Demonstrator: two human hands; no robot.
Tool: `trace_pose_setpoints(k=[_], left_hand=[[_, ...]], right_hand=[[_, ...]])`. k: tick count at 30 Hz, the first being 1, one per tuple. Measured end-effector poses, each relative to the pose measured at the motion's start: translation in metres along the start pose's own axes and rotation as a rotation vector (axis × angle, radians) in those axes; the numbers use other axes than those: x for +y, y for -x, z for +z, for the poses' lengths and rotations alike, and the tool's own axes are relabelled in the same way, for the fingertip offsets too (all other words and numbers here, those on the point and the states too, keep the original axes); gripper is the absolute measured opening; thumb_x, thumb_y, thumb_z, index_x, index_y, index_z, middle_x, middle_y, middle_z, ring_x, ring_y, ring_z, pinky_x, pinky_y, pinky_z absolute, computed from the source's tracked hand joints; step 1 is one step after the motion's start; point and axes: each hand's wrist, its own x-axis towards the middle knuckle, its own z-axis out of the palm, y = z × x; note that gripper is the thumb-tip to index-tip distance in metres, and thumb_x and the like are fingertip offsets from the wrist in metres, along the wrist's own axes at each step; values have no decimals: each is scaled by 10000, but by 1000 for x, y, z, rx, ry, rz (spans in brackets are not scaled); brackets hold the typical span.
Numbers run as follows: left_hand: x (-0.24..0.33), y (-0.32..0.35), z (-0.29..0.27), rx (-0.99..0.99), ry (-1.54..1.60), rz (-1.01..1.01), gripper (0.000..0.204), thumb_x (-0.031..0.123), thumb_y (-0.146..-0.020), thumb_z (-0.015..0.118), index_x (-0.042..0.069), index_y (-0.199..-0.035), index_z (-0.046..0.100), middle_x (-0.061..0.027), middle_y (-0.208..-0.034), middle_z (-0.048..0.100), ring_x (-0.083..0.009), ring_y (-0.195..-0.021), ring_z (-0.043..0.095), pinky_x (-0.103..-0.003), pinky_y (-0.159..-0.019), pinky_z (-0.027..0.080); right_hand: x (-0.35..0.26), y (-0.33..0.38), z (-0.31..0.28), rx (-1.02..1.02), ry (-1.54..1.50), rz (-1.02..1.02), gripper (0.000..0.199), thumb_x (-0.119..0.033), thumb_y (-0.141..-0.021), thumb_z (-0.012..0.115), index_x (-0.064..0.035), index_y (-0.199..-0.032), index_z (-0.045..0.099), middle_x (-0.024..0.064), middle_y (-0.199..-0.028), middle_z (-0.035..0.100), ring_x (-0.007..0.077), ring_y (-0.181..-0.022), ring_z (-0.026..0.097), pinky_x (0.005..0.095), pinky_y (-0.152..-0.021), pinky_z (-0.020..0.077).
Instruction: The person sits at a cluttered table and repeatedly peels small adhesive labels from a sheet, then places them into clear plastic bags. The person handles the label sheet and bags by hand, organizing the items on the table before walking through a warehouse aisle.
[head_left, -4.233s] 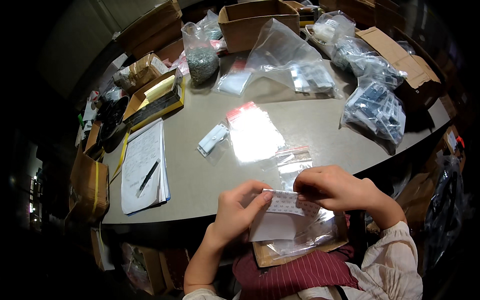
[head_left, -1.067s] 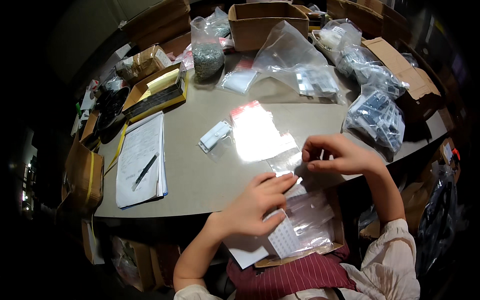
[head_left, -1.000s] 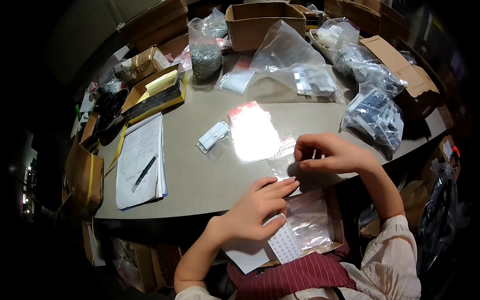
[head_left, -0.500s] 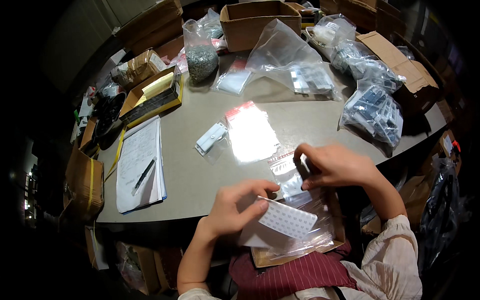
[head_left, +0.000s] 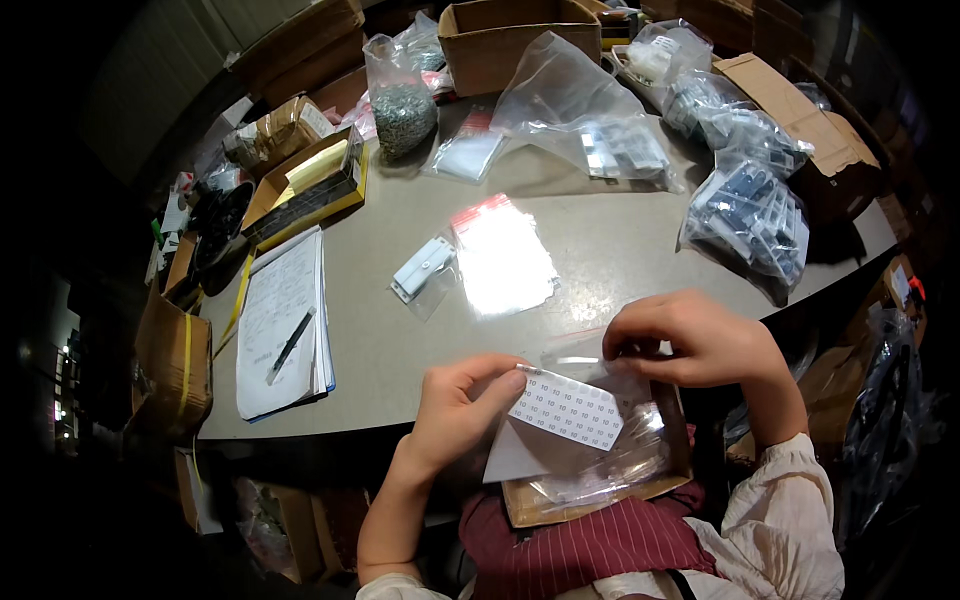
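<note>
1 white label sheet [head_left: 568,408] extends right from the left grip [head_left: 452,408], which pinches its corner; whether the right grip [head_left: 692,340], fingers curled, holds anything I cannot tell. Below both, a cardboard box [head_left: 530,510] contains clear bags [head_left: 635,465].

Head view: left of 2 fisheyes, looking down at close left hand [head_left: 458,412], right hand [head_left: 695,338], table [head_left: 380,355] beyond.
</note>
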Motion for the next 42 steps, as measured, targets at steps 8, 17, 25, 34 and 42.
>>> trace_pose_setpoints(k=[8,17,25,34,42], left_hand=[[0,2,0,-30,-94,-17,233,133,-1028,719,-72,-1132,756,-72,-972,766,-112,-882,684,-270,-797,548],[3,-1,2,-44,9,-46,210,140,-1020,716,-49,-1105,747,-40,-951,768,-85,-894,683,-261,-829,553],[5,4,7,14,-86,-40,197,138,-1006,745,-51,-1057,762,-51,-903,771,-82,-845,672,-260,-768,546],[4,-3,33,40,-230,73,195,148,-1029,712,-32,-1071,774,-67,-785,753,-81,-729,653,-274,-680,541],[-5,-15,21,-6,-138,5,270,217,-1072,653,-22,-1137,761,-74,-795,736,-104,-738,650,-297,-688,534]], right_hand=[[28,-11,31,81,116,56,183,-150,-867,703,-31,-985,631,201,-936,715,414,-881,701,499,-745,530],[48,-23,1,-23,229,231,624,-474,-866,858,-34,-1211,580,181,-900,743,377,-861,737,465,-739,546],[10,-12,7,-187,36,15,322,-251,-922,759,-49,-1141,637,133,-934,714,349,-858,701,423,-749,543],[3,-25,55,226,-36,-189,282,-90,-833,703,-53,-1086,581,164,-969,622,424,-941,640,492,-820,519],[-7,-16,71,452,375,-348,290,-54,-810,768,-44,-1082,666,103,-969,647,314,-832,667,393,-684,542]])
